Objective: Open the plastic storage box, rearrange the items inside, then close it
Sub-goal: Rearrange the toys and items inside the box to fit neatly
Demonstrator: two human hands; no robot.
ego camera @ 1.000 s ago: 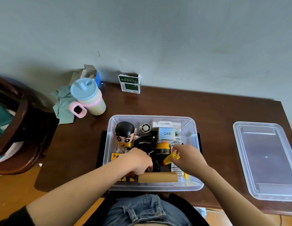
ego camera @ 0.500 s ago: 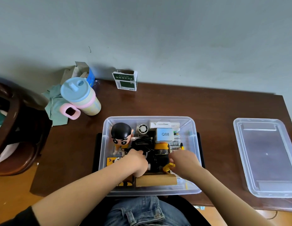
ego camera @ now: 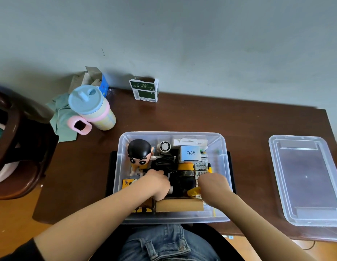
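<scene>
From the head view, the clear plastic storage box (ego camera: 124, 166) sits open at lower centre of the frame on the dark wooden surface (ego camera: 201, 117), close to the near edge and just above the person's denim lap. Its lid (ego camera: 307, 178) lies flat on the surface at the right of the frame, well apart from the box.

Both hands are down inside the box. The left hand (ego camera: 157, 183) is curled, knuckles up, on a black bundle of cables (ego camera: 163, 163) in the middle of the box — its grip looks clenched round part of that bundle, though the fingertips are hidden. The right hand (ego camera: 213, 187), to the right of it, has its grip closed on a small yellow item (ego camera: 194, 192) that pokes out leftward from under the fingers.

Inside the box, a black-haired cartoon figurine (ego camera: 139, 153) stands at upper left, a white box marked Q88 (ego camera: 190, 153) at upper right, and a tan cardboard box (ego camera: 179, 205) lies along the near wall between the two wrists.

At upper left of the frame — a pastel cup with a blue lid (ego camera: 88, 104) beside a green cloth (ego camera: 64, 121); a green-and-white carton (ego camera: 145, 91) stands by the wall.
</scene>
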